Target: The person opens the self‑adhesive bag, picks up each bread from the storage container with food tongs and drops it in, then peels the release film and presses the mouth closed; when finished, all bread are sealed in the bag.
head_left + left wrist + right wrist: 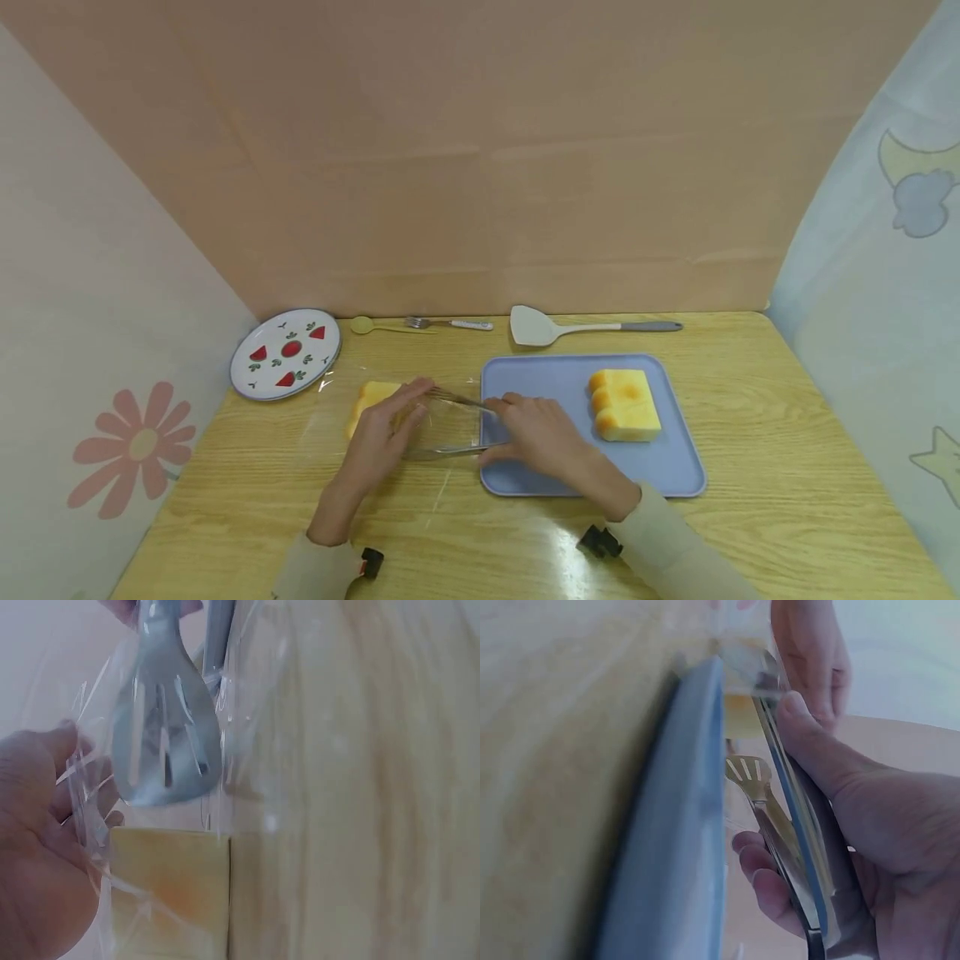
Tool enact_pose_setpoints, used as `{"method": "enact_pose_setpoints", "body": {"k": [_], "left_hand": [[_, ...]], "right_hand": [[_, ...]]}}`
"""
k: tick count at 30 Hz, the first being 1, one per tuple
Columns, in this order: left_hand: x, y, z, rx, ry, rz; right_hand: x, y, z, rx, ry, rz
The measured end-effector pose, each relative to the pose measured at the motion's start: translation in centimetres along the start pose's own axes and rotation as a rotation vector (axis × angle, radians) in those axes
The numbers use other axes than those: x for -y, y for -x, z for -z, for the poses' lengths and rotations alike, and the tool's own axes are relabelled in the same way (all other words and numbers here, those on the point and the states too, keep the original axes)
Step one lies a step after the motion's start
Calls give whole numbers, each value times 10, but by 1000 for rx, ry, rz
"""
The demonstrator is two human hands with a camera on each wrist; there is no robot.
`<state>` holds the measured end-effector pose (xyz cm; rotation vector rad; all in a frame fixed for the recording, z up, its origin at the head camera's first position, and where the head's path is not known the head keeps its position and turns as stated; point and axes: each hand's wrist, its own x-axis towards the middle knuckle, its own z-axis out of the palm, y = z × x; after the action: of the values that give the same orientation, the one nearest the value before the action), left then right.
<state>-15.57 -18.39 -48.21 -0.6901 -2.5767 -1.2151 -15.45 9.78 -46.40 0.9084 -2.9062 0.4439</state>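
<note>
My right hand (543,437) grips metal tongs (780,832), thumb on one arm and fingers round the other. The tongs' arms are spread apart. Their slotted head (166,742) points left, toward a thick toast-like bread piece (169,892) seen through clear film. With its fingers bent at the film's edge, my left hand (378,433) holds a clear plastic bag (94,817) and partly covers that bread in the head view. A second bread piece (624,406) sits on the blue tray (540,375), beyond my right hand.
Stacked plates with strawberry and watermelon prints (291,350) stand at the back left. Along the back edge lie a yellow spoon (363,325), a fork (450,323) and a white spatula (536,327). A cloth-covered wall (480,208) rises behind the table.
</note>
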Motion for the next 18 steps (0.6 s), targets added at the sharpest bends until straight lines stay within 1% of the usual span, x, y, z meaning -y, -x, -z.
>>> {"method": "enact_pose_setpoints", "body": {"k": [4,7,9,11,14,18], "left_hand": [[-1,1,2,34,-23,9],[-3,1,2,29,-48,11],[-5,0,1,19,-66,10],[-6,0,1,11,-87,5],[-6,-1,1,-2,-115,-4],[-7,0,3,-1,-97,-19]], "right_hand": [[-2,2,12,35,-5,-17],[-4,5,21,50,-5,-15],[-6,8,27,44,-12,-12],[-8,11,32,27,-23,-7],[-13,16,38,-21,-46,7],[-21,22,41,-88,-70,29]]}}
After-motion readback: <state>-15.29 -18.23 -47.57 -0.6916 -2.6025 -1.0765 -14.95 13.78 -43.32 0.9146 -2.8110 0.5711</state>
